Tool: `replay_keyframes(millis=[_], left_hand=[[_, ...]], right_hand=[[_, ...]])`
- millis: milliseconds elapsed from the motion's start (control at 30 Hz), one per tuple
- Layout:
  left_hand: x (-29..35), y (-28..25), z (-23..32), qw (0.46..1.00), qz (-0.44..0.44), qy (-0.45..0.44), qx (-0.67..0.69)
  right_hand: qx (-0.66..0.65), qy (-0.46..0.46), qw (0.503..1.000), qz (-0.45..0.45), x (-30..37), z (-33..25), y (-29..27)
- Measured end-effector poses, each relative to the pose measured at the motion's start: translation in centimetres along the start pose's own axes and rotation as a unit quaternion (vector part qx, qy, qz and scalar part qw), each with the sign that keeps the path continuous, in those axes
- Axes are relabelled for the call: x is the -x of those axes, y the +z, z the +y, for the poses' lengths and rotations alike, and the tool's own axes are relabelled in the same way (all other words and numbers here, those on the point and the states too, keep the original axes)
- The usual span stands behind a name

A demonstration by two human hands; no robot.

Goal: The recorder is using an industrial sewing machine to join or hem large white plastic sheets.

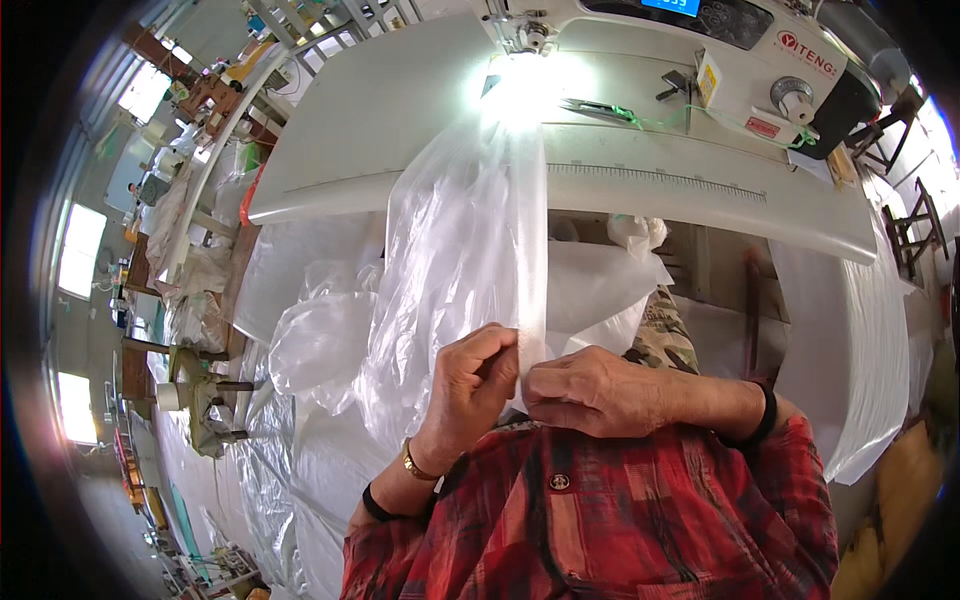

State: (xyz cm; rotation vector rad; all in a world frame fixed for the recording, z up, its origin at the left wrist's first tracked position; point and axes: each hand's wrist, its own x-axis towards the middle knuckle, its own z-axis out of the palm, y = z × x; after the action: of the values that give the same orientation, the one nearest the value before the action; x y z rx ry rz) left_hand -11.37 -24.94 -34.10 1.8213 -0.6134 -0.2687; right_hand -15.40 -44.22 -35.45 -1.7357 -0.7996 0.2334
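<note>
A translucent plastic sheet point(440, 250) hangs from the sewing machine point(690, 40) over the table's front edge toward me. Its right side is a narrow folded strip that runs straight from under the bright lamp down to my hands. My left hand point(472, 382) pinches the strip's left side near its lower end, fingers curled. Close beside it, my right hand point(592, 392) is closed on the same strip from the right, knuckles up. The fingertips of both hands are partly hidden. Glare from the lamp covers the needle area, where the sheet's far end lies.
The white sewing table point(330, 150) has a printed ruler scale along its front edge. Thread snips point(600, 108) lie right of the lamp, beside green thread. More plastic sheeting point(320, 340) bunches at my left, and a white sheet point(840, 330) hangs at right. A stool point(195, 400) stands far left.
</note>
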Motion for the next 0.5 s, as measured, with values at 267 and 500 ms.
replay_keyframes(millis=[267,500], left_hand=[[0.5,-1.2,-0.9,0.992,0.042,-0.090,0.072],[0.0,-6.7,2.7,0.979,0.111,0.003,-0.171]], right_hand=[[0.302,-0.199,0.932,-0.002,-1.6,-1.0,0.8],[0.132,0.068,0.918,0.368,-5.2,8.5,-3.8]])
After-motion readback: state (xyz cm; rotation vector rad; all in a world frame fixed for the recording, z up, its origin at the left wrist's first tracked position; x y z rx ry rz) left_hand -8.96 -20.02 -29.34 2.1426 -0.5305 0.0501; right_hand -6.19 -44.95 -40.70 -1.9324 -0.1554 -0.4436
